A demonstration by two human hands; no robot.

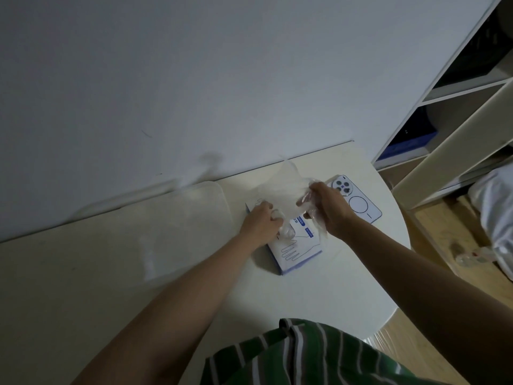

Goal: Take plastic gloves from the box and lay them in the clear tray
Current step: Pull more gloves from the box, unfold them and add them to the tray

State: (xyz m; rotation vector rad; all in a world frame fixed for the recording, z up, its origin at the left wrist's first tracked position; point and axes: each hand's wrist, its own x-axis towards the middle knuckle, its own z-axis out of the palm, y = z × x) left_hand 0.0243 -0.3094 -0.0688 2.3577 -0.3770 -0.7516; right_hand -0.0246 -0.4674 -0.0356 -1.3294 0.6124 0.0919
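A white and blue glove box [297, 250] lies flat on the cream table, printed with hand outlines. Above its far end a thin clear plastic glove [283, 190] is stretched between both hands. My left hand [262, 222] pinches the glove's near-left part over the box. My right hand [324, 205] grips crumpled plastic at the glove's right side. The clear tray [177, 234] sits left of the box on the table, hard to make out, and its contents cannot be told.
A white phone [358, 201] lies face down just right of my right hand. The table [83, 287] meets a grey wall at the back and curves off at the right. White shelving [455, 112] and floor clutter stand to the right.
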